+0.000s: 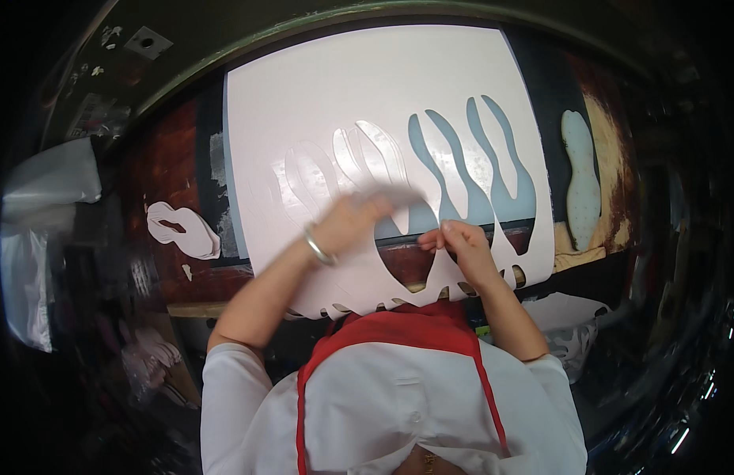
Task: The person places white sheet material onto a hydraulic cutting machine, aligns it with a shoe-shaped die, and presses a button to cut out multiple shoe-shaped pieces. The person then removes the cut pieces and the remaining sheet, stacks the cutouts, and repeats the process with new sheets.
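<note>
A large pale pink sheet (367, 71) lies over the work surface, its near edge curling over the front. Long sole-shaped openings and cut outlines run across it. My left hand (349, 226), with a bangle on its wrist, is over the middle of the sheet and blurred by motion. It appears closed on a pale cut-out piece (398, 194), also smeared. To its right, my right hand (462, 241) pinches a narrow strip of the sheet between two openings. Several cut outlines left of centre still have their material in them.
A small stack of pink cut-outs (185, 231) lies at the left. On the right side rests a sole-shaped template (580, 178). A dark green machine beam (335, 17) spans the back. Clear plastic bags (50, 182) hang at far left.
</note>
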A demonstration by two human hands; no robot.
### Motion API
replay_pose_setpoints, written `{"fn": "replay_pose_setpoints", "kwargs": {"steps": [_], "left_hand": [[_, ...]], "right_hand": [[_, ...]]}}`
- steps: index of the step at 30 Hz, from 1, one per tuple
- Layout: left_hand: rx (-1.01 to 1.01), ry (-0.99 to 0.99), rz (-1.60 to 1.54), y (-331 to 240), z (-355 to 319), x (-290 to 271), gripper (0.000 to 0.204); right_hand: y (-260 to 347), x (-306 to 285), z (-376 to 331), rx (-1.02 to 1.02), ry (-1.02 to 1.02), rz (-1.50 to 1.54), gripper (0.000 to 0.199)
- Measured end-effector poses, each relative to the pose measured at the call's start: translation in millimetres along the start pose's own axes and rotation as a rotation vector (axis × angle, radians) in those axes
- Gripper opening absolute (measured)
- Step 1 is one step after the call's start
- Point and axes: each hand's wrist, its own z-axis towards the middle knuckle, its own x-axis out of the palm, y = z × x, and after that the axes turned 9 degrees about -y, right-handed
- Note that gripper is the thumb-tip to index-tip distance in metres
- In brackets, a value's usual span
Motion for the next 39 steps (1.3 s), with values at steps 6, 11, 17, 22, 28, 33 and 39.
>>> {"fn": "replay_pose_setpoints", "kwargs": {"steps": [6, 11, 17, 22, 28, 33, 39], "left_hand": [[0.684, -0.724, -0.545, -51, -18, -145, 0.027], [0.857, -0.181, 0.452, 18, -54, -65, 0.055], [0.712, 0.053, 0.566, 76, -102, -11, 0.06], [0.393, 0.193, 0.289, 34, -79, -55, 0.042], [0.66, -0.706, -0.76, -23, -95, -207, 0.048], [0.759, -0.308, 0.384, 29, -135, -161, 0.047], [0.681, 0.142, 0.518, 104, -173, -92, 0.058]], "right_hand": [[6, 22, -42, -0.71, -0.151, -0.721, 0.014], [-28, 61, -28, 0.044, 0.359, -0.365, 0.052], [-43, 70, -26, 0.402, 0.27, 0.253, 0.06], [-19, 80, -46, 0.145, 0.186, 0.088, 0.043], [12, 97, -79, -0.521, 0.099, -0.622, 0.016], [-21, 142, -64, 0.079, 0.593, -0.345, 0.018], [-45, 152, -61, 0.513, 0.554, 0.172, 0.009]]}}
